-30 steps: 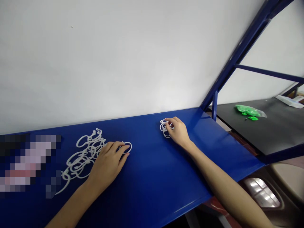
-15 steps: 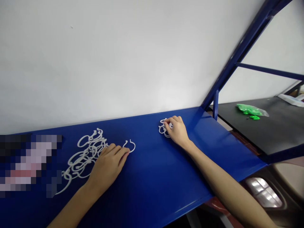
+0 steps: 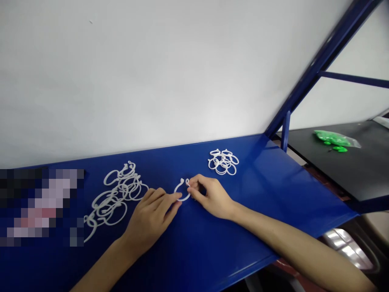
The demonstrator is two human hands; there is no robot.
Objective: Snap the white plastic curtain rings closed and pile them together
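Note:
A single white plastic ring (image 3: 181, 190) with an open gap lies on the blue shelf (image 3: 194, 247). My left hand (image 3: 150, 219) rests flat, its fingertips touching the ring's lower left side. My right hand (image 3: 209, 196) pinches the ring's right end between thumb and forefinger. A loose pile of several white rings (image 3: 114, 194) spreads out left of my left hand. A smaller cluster of several white rings (image 3: 223, 162) lies beyond my right hand, near the wall.
A white wall runs right behind the shelf. A blue metal frame post (image 3: 316, 69) slants up at the right. Beyond it a black shelf (image 3: 340, 170) carries a bag of green pieces (image 3: 332, 138). A pixelated patch covers the shelf's far left.
My right hand left the small cluster and came back left to the single ring. My left hand slid that ring to the right, away from the big pile.

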